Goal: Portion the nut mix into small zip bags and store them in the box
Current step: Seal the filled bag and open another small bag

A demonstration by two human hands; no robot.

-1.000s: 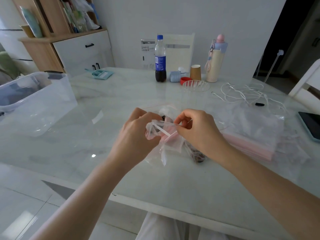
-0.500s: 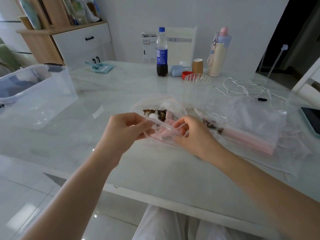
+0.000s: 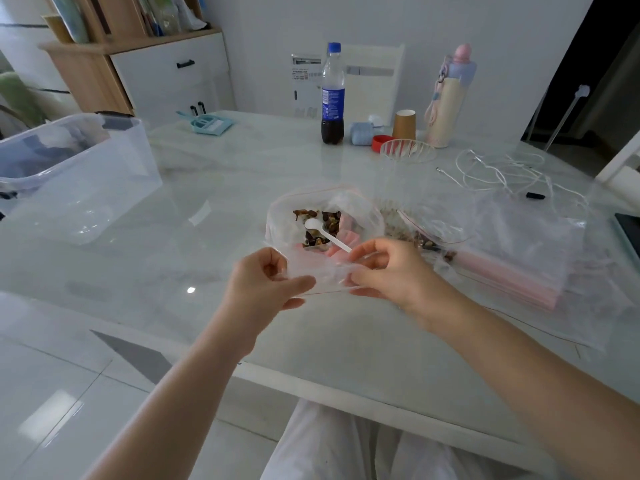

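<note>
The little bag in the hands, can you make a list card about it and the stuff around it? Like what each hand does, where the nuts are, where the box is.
left hand: pinches the left end of the small bag
right hand: pinches the right end
small bag: clear, held above the table; looks empty
nuts: in the big open bag just behind the hands
spoon: white, lying in the nuts
box: clear, far left on the table
spare bags: stacked at the right

We sit at a glossy white marble table (image 3: 346, 341); far left, a wooden cabinet (image 3: 145, 74) stands against a pale wall (image 3: 433, 26), above shiny floor tiles (image 3: 52, 393).
</note>
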